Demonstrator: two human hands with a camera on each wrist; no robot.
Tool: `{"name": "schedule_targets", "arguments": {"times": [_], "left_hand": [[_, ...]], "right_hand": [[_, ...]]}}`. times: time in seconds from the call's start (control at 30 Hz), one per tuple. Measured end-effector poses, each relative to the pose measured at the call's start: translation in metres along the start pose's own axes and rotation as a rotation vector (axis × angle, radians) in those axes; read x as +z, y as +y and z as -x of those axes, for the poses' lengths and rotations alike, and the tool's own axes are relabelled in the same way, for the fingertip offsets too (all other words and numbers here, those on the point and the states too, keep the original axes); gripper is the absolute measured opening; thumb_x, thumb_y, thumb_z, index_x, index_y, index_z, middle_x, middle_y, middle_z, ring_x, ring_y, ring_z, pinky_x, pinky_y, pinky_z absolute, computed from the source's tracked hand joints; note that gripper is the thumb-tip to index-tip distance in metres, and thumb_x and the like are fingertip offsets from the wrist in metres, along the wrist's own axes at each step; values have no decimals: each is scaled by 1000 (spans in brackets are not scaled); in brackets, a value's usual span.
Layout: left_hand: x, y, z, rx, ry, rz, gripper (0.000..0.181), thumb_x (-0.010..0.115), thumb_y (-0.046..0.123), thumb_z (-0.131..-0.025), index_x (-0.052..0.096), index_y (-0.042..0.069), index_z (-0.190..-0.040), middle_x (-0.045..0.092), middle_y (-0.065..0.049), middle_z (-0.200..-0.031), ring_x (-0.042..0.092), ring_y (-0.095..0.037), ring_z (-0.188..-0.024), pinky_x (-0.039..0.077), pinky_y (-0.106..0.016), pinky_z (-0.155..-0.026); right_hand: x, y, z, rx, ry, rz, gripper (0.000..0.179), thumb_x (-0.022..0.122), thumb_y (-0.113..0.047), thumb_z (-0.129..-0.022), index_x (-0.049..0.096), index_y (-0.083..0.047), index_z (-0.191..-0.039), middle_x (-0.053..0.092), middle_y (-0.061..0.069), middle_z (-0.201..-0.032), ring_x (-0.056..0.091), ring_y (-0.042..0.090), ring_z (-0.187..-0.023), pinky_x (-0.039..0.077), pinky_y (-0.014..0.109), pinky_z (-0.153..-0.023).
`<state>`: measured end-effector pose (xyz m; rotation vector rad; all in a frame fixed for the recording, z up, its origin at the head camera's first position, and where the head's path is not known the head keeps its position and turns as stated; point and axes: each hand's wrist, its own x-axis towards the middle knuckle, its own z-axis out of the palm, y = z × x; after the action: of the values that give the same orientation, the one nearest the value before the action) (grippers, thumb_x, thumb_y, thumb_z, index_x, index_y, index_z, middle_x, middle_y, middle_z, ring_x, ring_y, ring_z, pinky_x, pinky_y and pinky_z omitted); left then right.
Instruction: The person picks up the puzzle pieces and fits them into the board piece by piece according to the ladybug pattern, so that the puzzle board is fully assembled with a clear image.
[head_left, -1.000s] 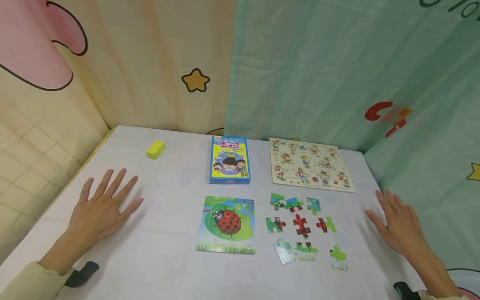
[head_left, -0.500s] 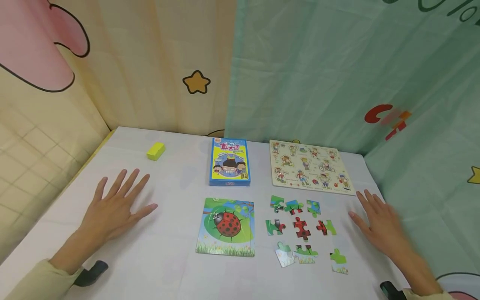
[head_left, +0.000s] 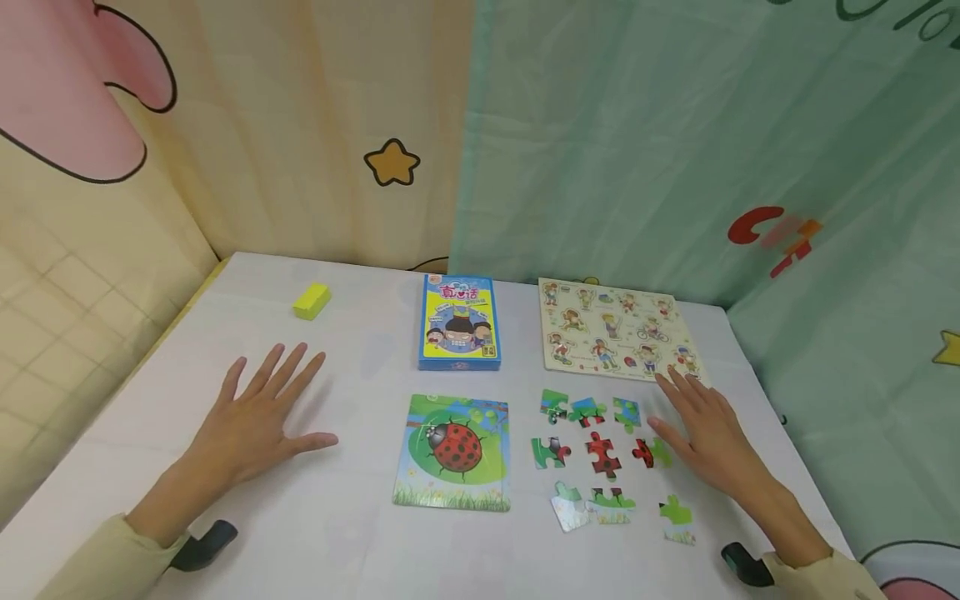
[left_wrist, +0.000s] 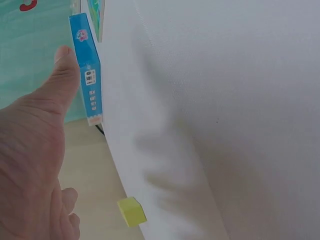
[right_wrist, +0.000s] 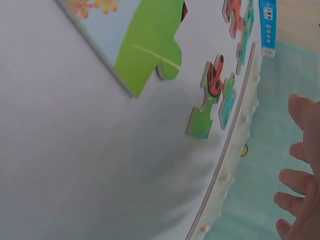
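My left hand (head_left: pixel 251 433) is spread with straight fingers over the left part of the white table, holding nothing; its shadow falls below it. The right hand (head_left: pixel 708 433), fingers extended and holding nothing, hovers beside the loose jigsaw pieces, its fingertips overlapping the lower right corner of a picture board (head_left: pixel 611 329). Several ladybug puzzle pieces lie in rough rows, among them a red centre piece (head_left: pixel 603 456) and a green-and-white corner piece (head_left: pixel 677 518). Left of them lies a square ladybug picture (head_left: pixel 452 452). In the right wrist view, a red-and-green piece (right_wrist: pixel 202 121) shows near the right hand.
A blue and yellow card box (head_left: pixel 459 322) stands behind the ladybug picture. Toward the back left sits a yellow block (head_left: pixel 311 301). Curtains (head_left: pixel 600 142) hang along the table's back and right edges.
The right hand has moved left, from the table's right edge to beside the puzzle pieces. The left hand has shifted right, its fingers still spread. The objects stay in place.
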<state>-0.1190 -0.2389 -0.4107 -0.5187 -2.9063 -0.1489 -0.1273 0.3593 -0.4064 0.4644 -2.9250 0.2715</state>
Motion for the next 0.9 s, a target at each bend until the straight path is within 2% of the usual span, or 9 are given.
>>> {"name": "schedule_targets", "arguments": {"times": [0.07,0.23,0.4,0.6,0.73,0.9], "left_hand": [[2,2,0,5,-26,20,112,59,80,-79,10,24,-163,17,-12,-168,12,-36,-154,-8,-62,-121],[8,15,-7,23,-107,106,119,66,79,-73,11,24,-163,18,-13,-167,13,-40,-153,2,-68,-118],[20,40,-22,53,-176,231,127,77,75,-64,14,25,-162,17,-12,-168,12,-42,-153,6,-71,-116],[36,66,-30,107,-252,377,133,80,76,-57,17,23,-162,14,-10,-169,9,-44,-153,6,-72,-117],[41,72,-35,132,-325,418,133,80,77,-56,20,21,-161,12,-8,-169,6,-44,-154,4,-72,-117],[44,75,-43,135,-405,440,134,81,78,-54,22,22,-161,12,-4,-170,0,-44,-154,-1,-73,-116]], "right_hand": [[4,-6,-4,-24,-4,3,74,70,-32,-93,37,-7,-154,35,25,-157,30,49,-142,24,70,-109],[13,-21,-19,-108,-17,-8,73,72,-31,-92,39,-7,-153,37,23,-157,34,48,-141,26,68,-110],[21,-33,-34,-176,-60,-39,65,68,-35,-95,44,-15,-152,38,18,-158,34,44,-143,27,67,-112],[27,-46,-47,-210,-140,-79,64,67,-37,-96,43,-21,-153,38,14,-159,34,41,-144,28,65,-114],[33,-53,-54,-212,-186,-110,65,67,-39,-95,43,-22,-153,36,13,-161,33,41,-145,29,64,-115],[36,-58,-64,-254,-202,-161,63,69,-37,-95,47,-19,-151,40,13,-158,37,42,-143,33,65,-113]]}}
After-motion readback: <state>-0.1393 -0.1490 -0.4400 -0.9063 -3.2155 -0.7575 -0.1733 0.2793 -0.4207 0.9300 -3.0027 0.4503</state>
